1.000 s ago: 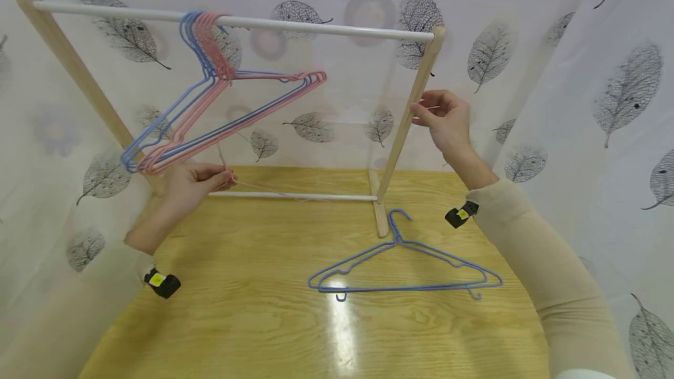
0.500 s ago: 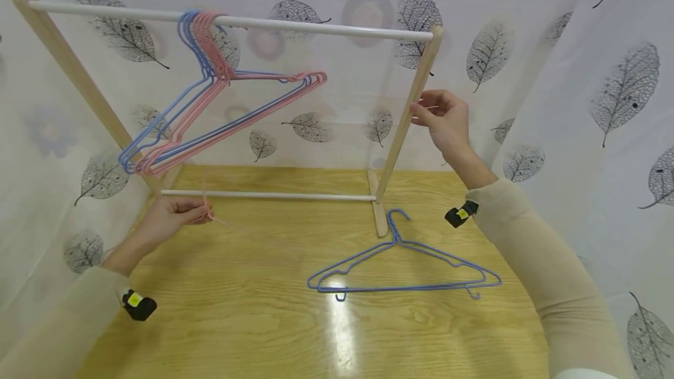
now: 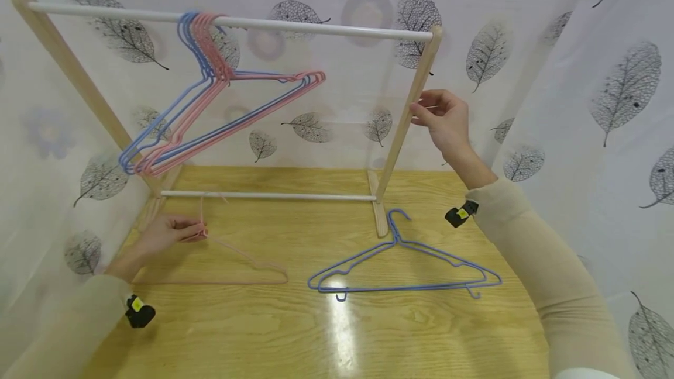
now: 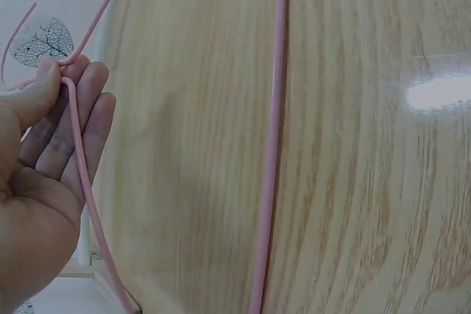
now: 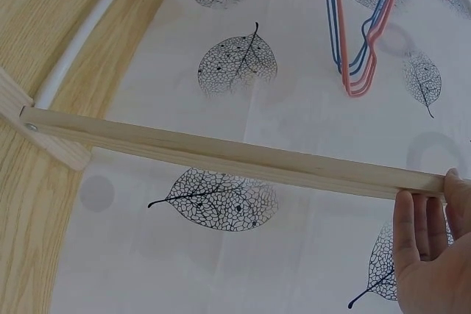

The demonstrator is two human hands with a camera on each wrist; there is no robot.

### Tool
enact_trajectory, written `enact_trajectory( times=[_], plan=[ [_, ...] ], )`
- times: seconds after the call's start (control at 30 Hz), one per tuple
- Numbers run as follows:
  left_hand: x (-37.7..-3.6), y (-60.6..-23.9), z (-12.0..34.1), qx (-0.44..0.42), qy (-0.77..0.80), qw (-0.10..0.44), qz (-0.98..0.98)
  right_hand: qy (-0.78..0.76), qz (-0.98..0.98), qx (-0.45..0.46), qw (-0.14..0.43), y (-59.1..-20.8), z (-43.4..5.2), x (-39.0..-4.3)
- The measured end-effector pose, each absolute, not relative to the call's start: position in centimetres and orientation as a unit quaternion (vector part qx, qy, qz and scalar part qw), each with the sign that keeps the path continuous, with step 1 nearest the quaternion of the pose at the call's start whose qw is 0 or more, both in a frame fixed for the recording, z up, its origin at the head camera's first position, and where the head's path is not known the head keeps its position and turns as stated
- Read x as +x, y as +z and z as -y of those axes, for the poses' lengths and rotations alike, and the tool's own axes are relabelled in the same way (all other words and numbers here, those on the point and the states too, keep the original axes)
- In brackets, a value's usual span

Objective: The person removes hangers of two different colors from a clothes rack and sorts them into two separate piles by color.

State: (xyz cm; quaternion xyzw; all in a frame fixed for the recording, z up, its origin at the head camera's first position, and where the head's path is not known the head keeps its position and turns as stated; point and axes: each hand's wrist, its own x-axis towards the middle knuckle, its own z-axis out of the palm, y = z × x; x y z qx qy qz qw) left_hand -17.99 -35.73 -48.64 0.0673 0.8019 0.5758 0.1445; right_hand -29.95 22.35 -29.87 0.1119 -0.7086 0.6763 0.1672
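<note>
My left hand pinches a pink wire hanger at its neck, between thumb and fingertips. The hook points toward the rack, and the hanger's long bottom bar lies close over the wooden table in front of the rack's left side. My right hand holds the right wooden post of a garment rack, thumb on one side and fingers on the other. In the right wrist view, that hand grips the post near one end of its visible length. Several pink and blue hangers hang bunched on the rack's white top rail.
Blue hangers lie stacked on the table at the right, below the rack's right foot. A low white bar joins the posts near the table. Leaf-patterned white curtain encloses the back and sides.
My left hand has moved down and left from under the hung hangers, carrying the pink hanger to the table. My right hand stays on the post.
</note>
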Motion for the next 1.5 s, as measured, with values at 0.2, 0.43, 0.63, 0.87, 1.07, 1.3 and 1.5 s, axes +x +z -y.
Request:
enact_trajectory(
  times=[0.2,0.43,0.63,0.87,1.07,1.3,1.5],
  plan=[
    [-18.6,-49.6,35.5,0.03,0.552,0.138,-0.822,0.674,0.711,0.109,0.168,-29.7,-22.5,-29.9],
    [-18.7,-49.8,34.7,0.025,0.394,0.115,-0.912,0.684,0.701,0.113,0.165,-29.8,-22.4,-29.9],
    [-18.6,-48.4,33.9,0.022,0.366,0.11,-0.924,0.677,0.708,0.114,0.165,-29.8,-22.3,-30.0],
    [-19.5,-45.0,31.8,0.032,0.392,0.097,-0.914,0.676,0.711,0.111,0.161,-29.9,-22.4,-29.9],
    [-20.5,-41.3,29.3,0.052,0.419,0.069,-0.904,0.675,0.713,0.106,0.161,-29.9,-22.4,-29.8],
    [-21.4,-37.1,27.0,0.086,0.459,0.016,-0.884,0.672,0.714,0.108,0.163,-29.9,-22.4,-29.8],
    [-21.9,-33.5,25.6,0.104,0.486,-0.032,-0.867,0.676,0.711,0.107,0.163,-29.9,-22.4,-29.7]
  ],
)
